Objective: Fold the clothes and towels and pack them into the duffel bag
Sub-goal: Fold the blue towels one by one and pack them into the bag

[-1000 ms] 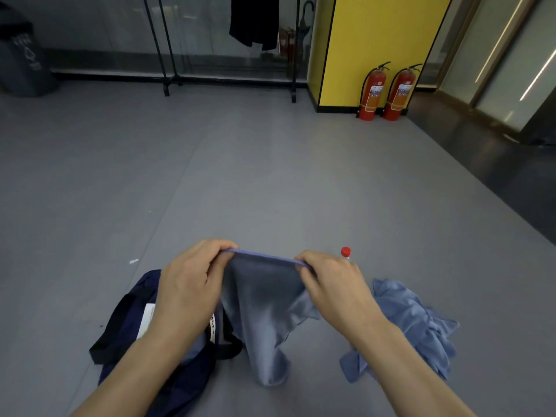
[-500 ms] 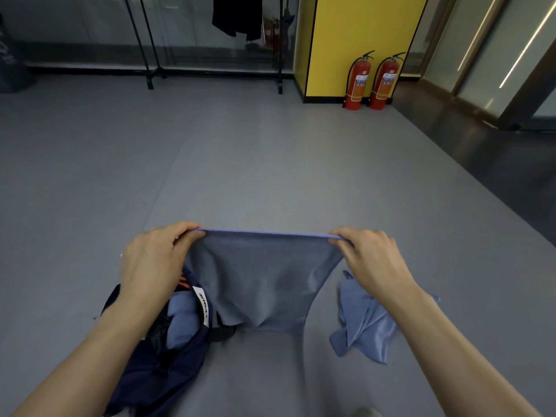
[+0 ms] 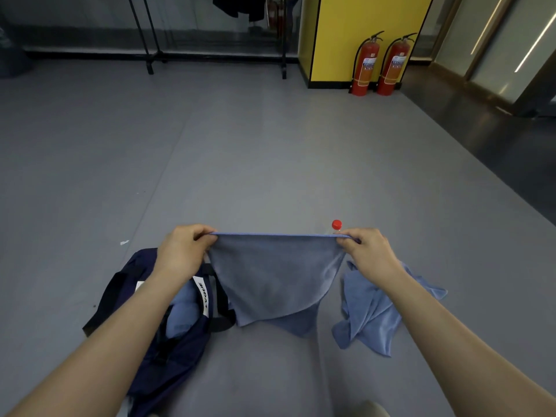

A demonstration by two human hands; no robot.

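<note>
A grey-blue towel (image 3: 275,278) hangs spread in the air, its top edge pulled taut between both hands. My left hand (image 3: 183,251) pinches its left corner and my right hand (image 3: 368,251) pinches its right corner. Under my left arm the navy duffel bag (image 3: 168,341) lies open on the floor, with a light blue folded cloth (image 3: 182,311) inside. A crumpled light blue cloth (image 3: 373,314) lies on the floor below my right hand.
A bottle with a red cap (image 3: 336,225) stands on the grey floor just behind the towel's right corner. Two red fire extinguishers (image 3: 379,66) stand by a yellow wall. A black clothes rack (image 3: 216,55) stands at the back.
My hands have moved apart, stretching the bunched towel's top edge out flat. The towel now hangs wide instead of drooping in folds.
</note>
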